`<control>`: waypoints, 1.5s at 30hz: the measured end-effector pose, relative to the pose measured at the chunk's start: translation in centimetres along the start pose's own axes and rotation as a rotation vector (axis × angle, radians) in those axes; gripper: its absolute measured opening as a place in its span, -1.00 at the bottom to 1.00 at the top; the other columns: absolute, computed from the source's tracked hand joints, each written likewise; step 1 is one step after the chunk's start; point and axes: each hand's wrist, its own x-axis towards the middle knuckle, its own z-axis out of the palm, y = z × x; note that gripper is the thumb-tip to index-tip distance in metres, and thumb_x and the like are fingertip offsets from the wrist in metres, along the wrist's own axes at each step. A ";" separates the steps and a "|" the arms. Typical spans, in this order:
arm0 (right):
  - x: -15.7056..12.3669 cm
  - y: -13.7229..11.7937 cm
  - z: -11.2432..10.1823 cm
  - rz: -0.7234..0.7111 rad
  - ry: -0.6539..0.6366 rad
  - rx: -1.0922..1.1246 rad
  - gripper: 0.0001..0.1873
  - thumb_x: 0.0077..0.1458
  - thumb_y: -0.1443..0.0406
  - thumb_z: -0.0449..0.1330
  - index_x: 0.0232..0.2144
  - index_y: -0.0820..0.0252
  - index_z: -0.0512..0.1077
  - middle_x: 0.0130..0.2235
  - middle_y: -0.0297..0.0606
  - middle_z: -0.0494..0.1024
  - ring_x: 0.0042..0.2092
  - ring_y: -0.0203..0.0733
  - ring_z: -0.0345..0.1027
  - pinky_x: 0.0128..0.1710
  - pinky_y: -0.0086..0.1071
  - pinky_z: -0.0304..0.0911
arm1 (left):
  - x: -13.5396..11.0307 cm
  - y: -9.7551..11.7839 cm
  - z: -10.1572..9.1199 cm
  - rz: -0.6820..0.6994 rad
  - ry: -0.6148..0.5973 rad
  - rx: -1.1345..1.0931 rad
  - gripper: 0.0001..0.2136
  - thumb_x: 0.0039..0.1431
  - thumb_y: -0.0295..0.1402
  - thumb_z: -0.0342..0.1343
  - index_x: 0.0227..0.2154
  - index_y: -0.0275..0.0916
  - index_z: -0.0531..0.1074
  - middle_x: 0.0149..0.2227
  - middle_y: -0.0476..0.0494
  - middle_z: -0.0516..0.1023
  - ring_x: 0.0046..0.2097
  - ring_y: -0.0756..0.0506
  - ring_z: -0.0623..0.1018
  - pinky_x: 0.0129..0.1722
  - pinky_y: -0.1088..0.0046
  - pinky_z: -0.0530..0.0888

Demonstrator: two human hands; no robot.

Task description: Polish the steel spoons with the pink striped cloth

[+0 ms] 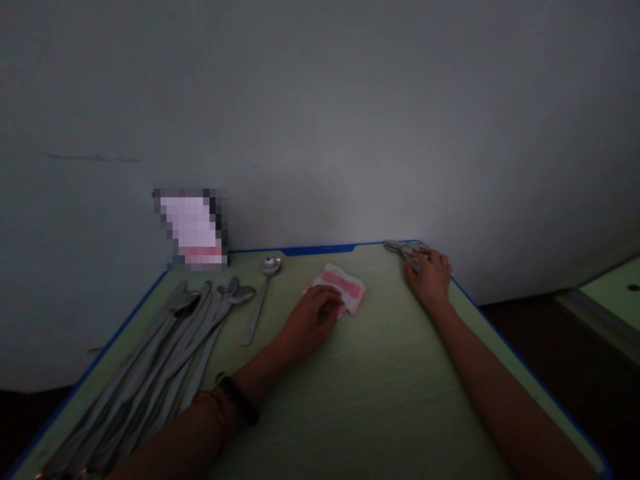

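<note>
A pink and white folded cloth or napkin (354, 291) lies near the middle of the table. My left hand (311, 319) rests on its near left part, with bent fingers and the thumb closed against it. At the far right corner, several metal spoons (393, 245) lie in a small pile. My right hand (431, 275) covers their near end, fingers curled over them; their handles are mostly hidden under it. A single spoon (271, 267) lies apart, left of my left hand, bowl toward the wall.
Several spoons and other long metal cutlery (165, 347) lie in a loose heap along the left side, partly behind my left forearm. A blurred-out upright device (193, 227) leans on the wall (320, 120) at the back left. The green table (380, 413) has a blue edge.
</note>
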 end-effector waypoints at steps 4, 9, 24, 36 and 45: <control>-0.6 -1.8 -0.7 -0.096 0.056 0.100 -0.68 0.06 0.23 0.10 -0.11 0.09 0.44 0.03 -0.14 0.30 0.06 0.03 0.05 0.01 -0.08 0.02 | -0.1 -0.1 0.1 -0.006 0.038 0.040 -0.86 0.11 -0.48 0.01 -0.28 -0.21 0.42 -0.15 -0.17 0.45 -0.05 -0.12 0.41 0.00 0.24 0.35; -2.8 -6.8 -2.0 -0.431 -0.027 0.438 -0.67 0.15 0.26 0.02 -0.05 0.16 0.38 -0.08 -0.11 0.35 -0.03 -0.12 0.19 0.01 -0.19 0.14 | -0.3 -0.4 0.1 -0.052 0.054 0.116 -0.85 0.06 -0.54 -0.03 -0.32 -0.24 0.37 -0.23 -0.16 0.40 -0.14 -0.11 0.41 -0.10 0.28 0.39; -4.1 -16.6 0.2 -0.439 -0.351 0.433 -0.68 0.20 0.18 -0.05 -0.11 0.18 0.37 -0.19 -0.14 0.38 -0.21 -0.20 0.30 -0.17 -0.35 0.23 | -0.6 -0.2 -10.9 -0.314 -0.449 0.757 -0.64 0.09 -0.21 0.01 -0.08 -0.27 0.38 0.02 -0.32 0.39 0.02 -0.24 0.40 -0.04 0.23 0.34; -3.5 -16.6 0.6 -0.442 -0.409 0.499 -0.73 0.17 0.21 -0.03 -0.17 0.19 0.35 -0.21 -0.17 0.40 -0.26 -0.25 0.31 -0.23 -0.38 0.20 | -0.3 -2.4 -15.1 -0.622 -0.456 0.885 -0.66 0.08 -0.12 0.01 -0.24 -0.26 0.48 -0.21 -0.29 0.57 -0.23 -0.17 0.55 -0.30 0.40 0.41; -3.5 -16.6 0.2 -0.426 -0.428 0.457 -0.69 0.18 0.18 -0.05 -0.15 0.19 0.36 -0.19 -0.15 0.41 -0.23 -0.23 0.32 -0.22 -0.38 0.19 | -0.1 -0.3 -8.9 -0.577 -0.389 0.950 -0.73 0.17 -0.42 -0.09 -0.17 -0.42 0.43 -0.25 -0.47 0.55 -0.16 -0.30 0.55 -0.23 0.19 0.43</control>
